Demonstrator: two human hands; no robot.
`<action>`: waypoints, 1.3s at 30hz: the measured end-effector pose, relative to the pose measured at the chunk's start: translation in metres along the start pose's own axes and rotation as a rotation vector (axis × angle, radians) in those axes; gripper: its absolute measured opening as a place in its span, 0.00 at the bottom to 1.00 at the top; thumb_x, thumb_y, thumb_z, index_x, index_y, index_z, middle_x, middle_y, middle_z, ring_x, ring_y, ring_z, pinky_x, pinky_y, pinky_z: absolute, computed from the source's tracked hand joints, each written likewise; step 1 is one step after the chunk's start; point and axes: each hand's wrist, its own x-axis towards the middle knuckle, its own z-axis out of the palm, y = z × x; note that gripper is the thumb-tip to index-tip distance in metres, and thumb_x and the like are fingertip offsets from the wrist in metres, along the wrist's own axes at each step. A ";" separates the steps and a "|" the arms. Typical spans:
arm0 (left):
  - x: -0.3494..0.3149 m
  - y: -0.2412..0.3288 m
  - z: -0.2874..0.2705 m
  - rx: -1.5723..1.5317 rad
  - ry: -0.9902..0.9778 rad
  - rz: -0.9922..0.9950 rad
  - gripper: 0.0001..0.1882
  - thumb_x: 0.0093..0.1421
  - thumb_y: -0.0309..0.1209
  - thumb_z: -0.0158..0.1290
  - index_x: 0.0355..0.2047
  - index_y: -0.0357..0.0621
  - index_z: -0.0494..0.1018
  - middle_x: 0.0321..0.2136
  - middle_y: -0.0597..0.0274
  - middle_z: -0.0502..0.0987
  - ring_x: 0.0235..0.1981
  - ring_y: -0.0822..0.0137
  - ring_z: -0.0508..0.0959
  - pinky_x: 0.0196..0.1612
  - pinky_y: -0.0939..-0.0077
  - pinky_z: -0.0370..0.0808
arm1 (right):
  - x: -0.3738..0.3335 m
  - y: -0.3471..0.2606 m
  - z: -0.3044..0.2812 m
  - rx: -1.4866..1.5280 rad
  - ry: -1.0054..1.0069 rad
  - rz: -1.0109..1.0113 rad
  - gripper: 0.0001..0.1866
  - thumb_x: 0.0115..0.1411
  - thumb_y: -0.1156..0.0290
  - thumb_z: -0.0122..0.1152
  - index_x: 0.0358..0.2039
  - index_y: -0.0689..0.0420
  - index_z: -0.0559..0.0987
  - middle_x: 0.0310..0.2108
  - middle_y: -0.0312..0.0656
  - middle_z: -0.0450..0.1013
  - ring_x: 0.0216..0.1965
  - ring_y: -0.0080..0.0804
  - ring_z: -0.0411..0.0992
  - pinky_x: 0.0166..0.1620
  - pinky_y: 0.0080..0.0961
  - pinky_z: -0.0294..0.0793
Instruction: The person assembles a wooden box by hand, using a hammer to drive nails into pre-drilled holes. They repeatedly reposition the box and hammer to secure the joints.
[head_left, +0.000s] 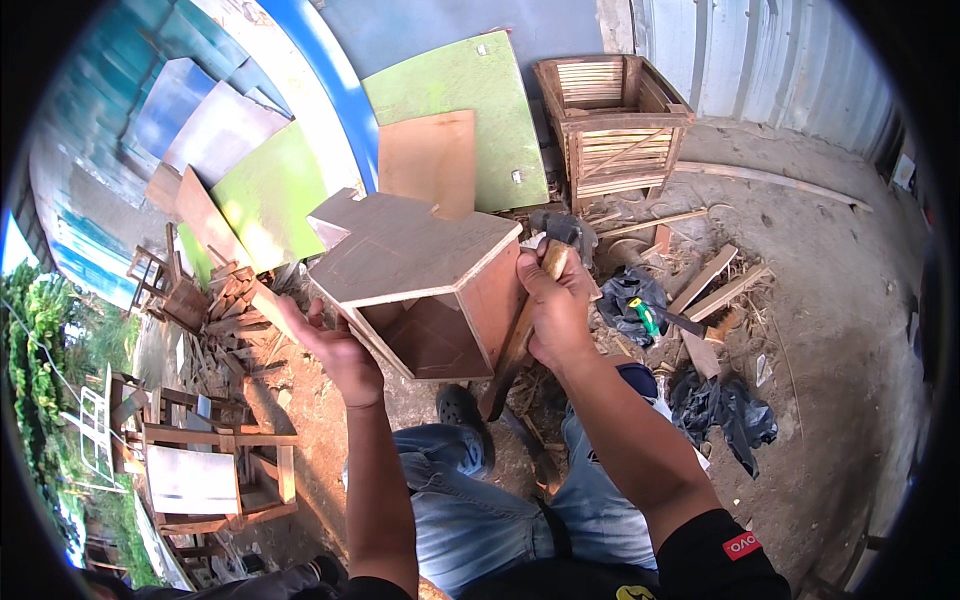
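A plywood box (415, 235) is held up in front of me, tilted, with a dark top face and an open side facing me. My left hand (340, 350) is open at the box's left edge, fingers extended; whether it bears the box's weight I cannot tell. At the box's right side, my right hand (558, 310) is closed round a wooden-handled tool (515, 345) that slants down to a dark lower end. The tool's exact kind does not show. Part of the right hand may also touch the box's side panel.
A slatted wooden crate (625, 135) stands at the back. Green boards (460, 90) lean on the wall. To the right lie a green-handled screwdriver (645, 317), wood strips (705, 280) and a black plastic bag (725, 410). Wooden frames (215, 437) and scrap wood (235, 310) occupy the left.
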 end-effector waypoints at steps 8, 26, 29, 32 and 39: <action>0.016 -0.009 0.000 -0.441 0.033 -0.862 0.32 0.72 0.52 0.39 0.60 0.34 0.67 0.57 0.45 0.72 0.59 0.53 0.72 0.62 0.60 0.67 | 0.005 -0.016 -0.013 -0.155 -0.087 -0.012 0.07 0.64 0.79 0.58 0.40 0.53 0.73 0.37 0.32 0.72 0.39 0.19 0.69 0.47 0.20 0.66; -0.037 -0.011 -0.029 0.092 -0.350 -0.221 0.78 0.31 0.64 0.74 0.69 0.42 0.36 0.64 0.50 0.56 0.65 0.55 0.61 0.68 0.58 0.56 | 0.008 -0.023 -0.010 -0.103 0.019 0.038 0.10 0.63 0.83 0.50 0.43 0.57 0.72 0.37 0.39 0.75 0.37 0.26 0.75 0.42 0.27 0.76; -0.038 -0.006 -0.032 0.110 -0.413 -0.264 0.77 0.33 0.54 0.78 0.69 0.42 0.35 0.63 0.48 0.57 0.64 0.54 0.61 0.68 0.58 0.57 | 0.008 -0.018 -0.011 -0.115 0.001 0.014 0.09 0.63 0.82 0.51 0.43 0.57 0.72 0.37 0.39 0.75 0.37 0.25 0.75 0.42 0.26 0.76; -0.045 -0.003 -0.021 0.098 -0.382 -0.284 0.73 0.35 0.44 0.78 0.70 0.42 0.35 0.62 0.47 0.57 0.64 0.53 0.62 0.67 0.58 0.58 | 0.009 -0.018 -0.015 -0.111 -0.002 0.010 0.09 0.63 0.81 0.51 0.43 0.57 0.72 0.37 0.39 0.75 0.37 0.25 0.74 0.41 0.25 0.75; -0.031 0.002 0.011 -0.006 -0.268 -0.221 0.69 0.35 0.34 0.74 0.69 0.40 0.37 0.60 0.46 0.57 0.61 0.53 0.63 0.64 0.58 0.62 | 0.031 -0.020 -0.025 -0.168 0.102 0.027 0.11 0.60 0.79 0.51 0.44 0.56 0.73 0.37 0.40 0.75 0.40 0.29 0.75 0.43 0.30 0.76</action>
